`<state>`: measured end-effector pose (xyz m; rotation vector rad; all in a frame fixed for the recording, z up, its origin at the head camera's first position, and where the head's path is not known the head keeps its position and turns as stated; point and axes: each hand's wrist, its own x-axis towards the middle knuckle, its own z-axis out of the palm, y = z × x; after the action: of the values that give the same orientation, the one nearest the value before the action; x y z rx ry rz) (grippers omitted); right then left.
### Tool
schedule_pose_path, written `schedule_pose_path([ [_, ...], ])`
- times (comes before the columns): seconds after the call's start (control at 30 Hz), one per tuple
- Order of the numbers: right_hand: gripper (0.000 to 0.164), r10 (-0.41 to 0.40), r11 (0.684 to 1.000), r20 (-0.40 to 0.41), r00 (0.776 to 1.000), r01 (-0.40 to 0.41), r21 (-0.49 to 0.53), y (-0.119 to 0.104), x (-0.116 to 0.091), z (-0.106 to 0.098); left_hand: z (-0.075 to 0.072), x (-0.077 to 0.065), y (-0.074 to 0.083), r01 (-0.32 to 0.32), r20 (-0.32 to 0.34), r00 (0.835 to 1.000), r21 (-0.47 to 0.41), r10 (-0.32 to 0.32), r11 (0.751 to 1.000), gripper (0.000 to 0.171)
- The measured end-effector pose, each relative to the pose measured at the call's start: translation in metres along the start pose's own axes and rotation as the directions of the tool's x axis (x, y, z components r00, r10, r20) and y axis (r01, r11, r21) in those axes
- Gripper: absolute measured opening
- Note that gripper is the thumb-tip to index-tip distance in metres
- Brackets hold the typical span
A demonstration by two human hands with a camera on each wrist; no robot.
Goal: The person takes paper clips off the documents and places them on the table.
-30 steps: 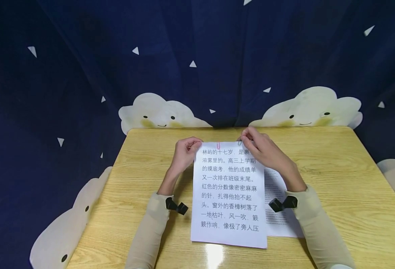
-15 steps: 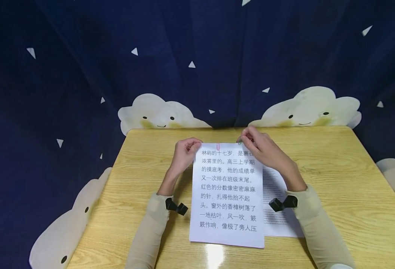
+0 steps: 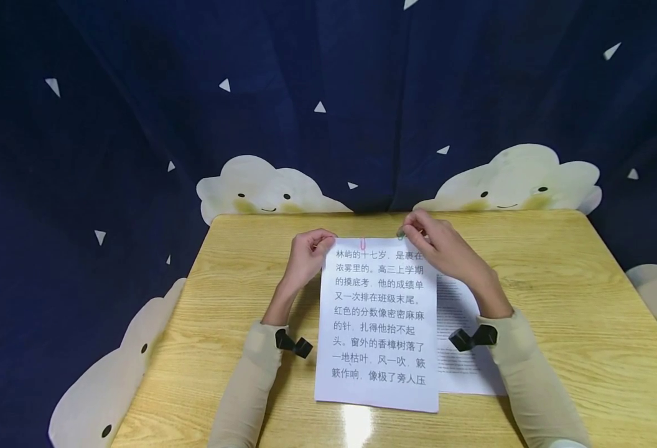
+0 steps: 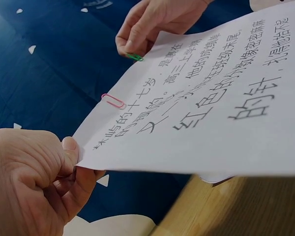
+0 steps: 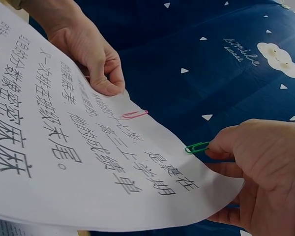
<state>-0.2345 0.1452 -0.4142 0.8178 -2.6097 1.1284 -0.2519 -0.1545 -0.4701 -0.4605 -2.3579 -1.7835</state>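
Printed sheets with large Chinese text are held up, their lower end toward the person. My left hand pinches the top left corner between thumb and fingers. On the top edge a pink paper clip sits left of the middle. A green paper clip is at the same edge, farther right, partly over the paper. My right hand pinches the outer end of the green clip with thumb and finger; its other fingers are behind the sheets in the right wrist view.
Another sheet with small print lies on the wooden table, partly under the held sheets. A dark blue curtain with white triangles and clouds hangs behind the table's far edge.
The sheets have shifted slightly left since one second ago. My right hand has moved very slightly right in the last half second, still at the green paper clip. The left hand stays put.
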Motion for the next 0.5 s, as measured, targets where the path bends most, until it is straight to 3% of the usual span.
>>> schedule_pose_path([
  [0.5, 0.011, -0.011, 1.000, 0.004, 1.000, 0.011, -0.017, 0.0038, -0.0007, -0.0067, 0.0012, 0.0010, -0.0009, 0.012, 0.002, 1.000, 0.008, -0.012, 1.000, 0.016],
])
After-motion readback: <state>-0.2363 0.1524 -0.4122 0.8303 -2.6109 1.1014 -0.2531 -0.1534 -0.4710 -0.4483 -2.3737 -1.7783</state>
